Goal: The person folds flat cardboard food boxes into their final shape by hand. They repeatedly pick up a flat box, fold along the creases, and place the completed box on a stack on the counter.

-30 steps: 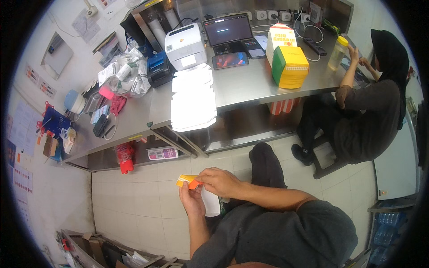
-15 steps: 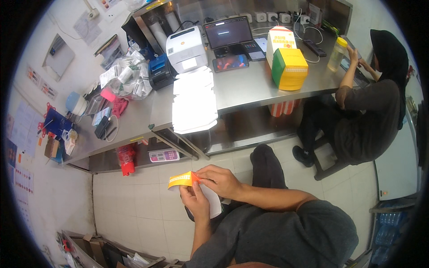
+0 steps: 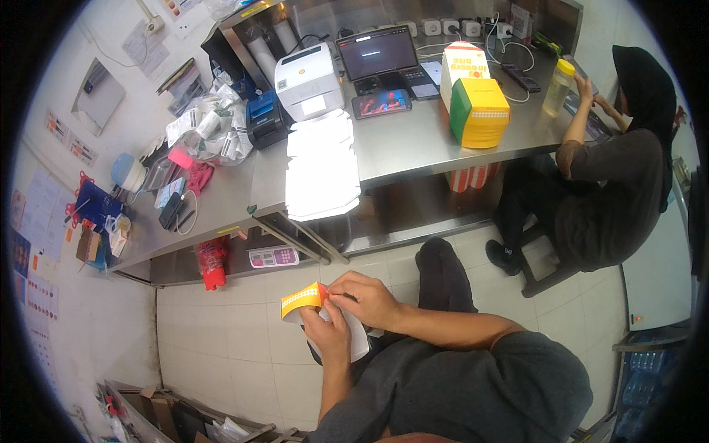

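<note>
Over my lap I hold a printed yellow cardboard carton blank with a row of white shapes, an orange-red corner and a white inner side. My left hand is closed on its lower edge, the thumb pointing up toward the corner. The fingers of my right hand pinch the orange-red corner from the right. White board of the same piece shows below my hands, partly covered by them. On the steel table ahead lies a pile of flat white card blanks. Farther right stands a stack of yellow and green cartons.
The steel table carries a white label printer, a laptop, a phone and a yellow-capped bottle. A pink-and-white scale sits underneath. At the right a co-worker sits on a stool.
The carton blank has tilted a little and its yellow flap curves more. My left hand has shifted slightly right and its fingers reach under the flap. My right hand still pinches the corner.
</note>
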A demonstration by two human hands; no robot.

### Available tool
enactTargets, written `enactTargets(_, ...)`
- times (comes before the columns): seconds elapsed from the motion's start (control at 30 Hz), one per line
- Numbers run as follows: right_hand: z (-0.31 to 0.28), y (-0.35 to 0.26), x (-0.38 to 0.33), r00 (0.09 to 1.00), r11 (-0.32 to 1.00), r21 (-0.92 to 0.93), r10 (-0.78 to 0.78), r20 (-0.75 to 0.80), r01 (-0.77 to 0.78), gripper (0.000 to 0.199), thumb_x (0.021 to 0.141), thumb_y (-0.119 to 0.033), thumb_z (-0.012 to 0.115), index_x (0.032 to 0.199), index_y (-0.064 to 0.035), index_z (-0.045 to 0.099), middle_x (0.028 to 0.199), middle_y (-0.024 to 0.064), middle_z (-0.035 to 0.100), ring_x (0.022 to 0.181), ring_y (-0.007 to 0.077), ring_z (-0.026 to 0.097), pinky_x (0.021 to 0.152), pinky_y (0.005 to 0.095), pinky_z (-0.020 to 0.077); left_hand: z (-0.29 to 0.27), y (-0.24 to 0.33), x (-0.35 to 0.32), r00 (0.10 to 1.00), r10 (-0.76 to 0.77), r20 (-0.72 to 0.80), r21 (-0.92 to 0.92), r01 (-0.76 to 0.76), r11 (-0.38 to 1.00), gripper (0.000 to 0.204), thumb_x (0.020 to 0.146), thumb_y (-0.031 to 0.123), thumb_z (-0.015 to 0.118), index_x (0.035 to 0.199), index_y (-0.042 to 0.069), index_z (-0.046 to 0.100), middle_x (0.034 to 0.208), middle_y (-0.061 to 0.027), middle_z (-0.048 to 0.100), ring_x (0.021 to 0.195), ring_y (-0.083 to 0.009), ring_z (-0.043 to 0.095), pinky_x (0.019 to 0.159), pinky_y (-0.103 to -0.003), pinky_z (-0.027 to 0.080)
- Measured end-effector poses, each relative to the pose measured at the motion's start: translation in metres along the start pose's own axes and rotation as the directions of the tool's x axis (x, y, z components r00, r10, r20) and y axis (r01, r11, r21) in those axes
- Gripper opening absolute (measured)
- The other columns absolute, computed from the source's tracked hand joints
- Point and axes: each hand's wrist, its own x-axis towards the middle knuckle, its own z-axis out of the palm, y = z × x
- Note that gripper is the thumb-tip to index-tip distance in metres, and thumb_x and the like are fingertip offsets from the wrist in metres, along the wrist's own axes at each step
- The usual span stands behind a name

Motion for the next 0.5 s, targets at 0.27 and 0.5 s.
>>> enactTargets(0.27,0.000,0.002,0.002,0.995,0.995,0.018,-0.094,0.023,0.094,0.023,0.095,-0.004,0.073,0.118,0.0019,0.076,0.121,0.0140,0.070,0.112,0.0292,0.067,0.097,0.0376,0.0549,-0.004,0.003,0.004,0.999,-0.008,0.041,-0.171,0.015,0.985,0.027,0.109,0.012,0.059,0.129,-0.006,0.062,0.121,-0.0209,0.071,0.107,-0.0310,0.073,0.092,-0.039,0.057)
enactTargets(0.5,-0.011,-0.005,0.012,0.996,0.991,0.130,-0.035,0.082,0.024,0.020,0.095,-0.006,0.074,0.114,0.0002,0.078,0.128,0.0116,0.068,0.118,0.0281,0.064,0.100,0.0371,0.0530,-0.011,0.007,0.011,0.995,0.062,0.083,-0.124,-0.051,0.991,0.028,0.110,0.015,0.060,0.127,-0.007,0.063,0.116,-0.0223,0.074,0.102,-0.0334,0.075,0.087,-0.039,0.058)
